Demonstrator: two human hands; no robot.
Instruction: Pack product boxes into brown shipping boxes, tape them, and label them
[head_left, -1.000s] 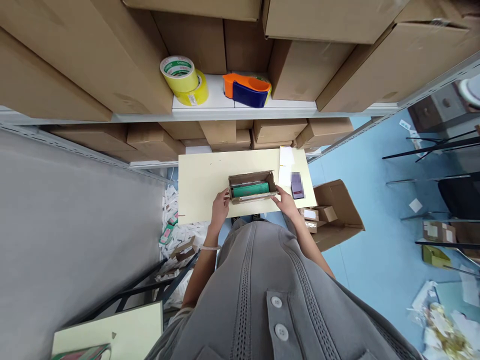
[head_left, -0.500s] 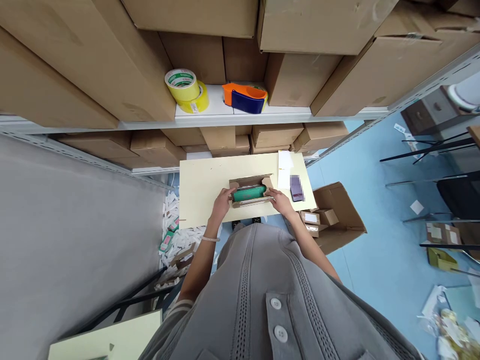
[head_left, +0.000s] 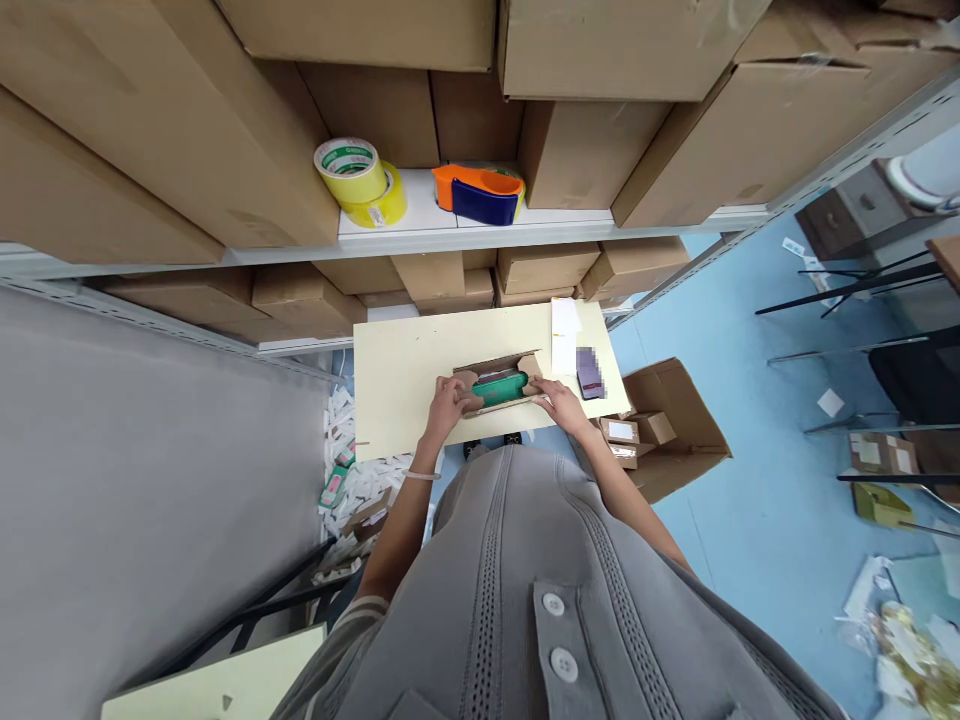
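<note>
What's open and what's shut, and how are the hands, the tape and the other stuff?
Small cardboard box: open at the top
Green item: lying inside it
Left hand: fingers on the box's left end
Right hand: fingers on its right end
Big carton: open, smaller boxes inside
Yellow tape rolls: one resting partly on the other
Tape dispenser: lying unheld

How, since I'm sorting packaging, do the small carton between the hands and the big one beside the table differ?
The small carton is over the table; the big carton, far larger, sits lower, to the right. The small carton holds a green item, the big carton several brown boxes. Both are open, brown cardboard.
</note>
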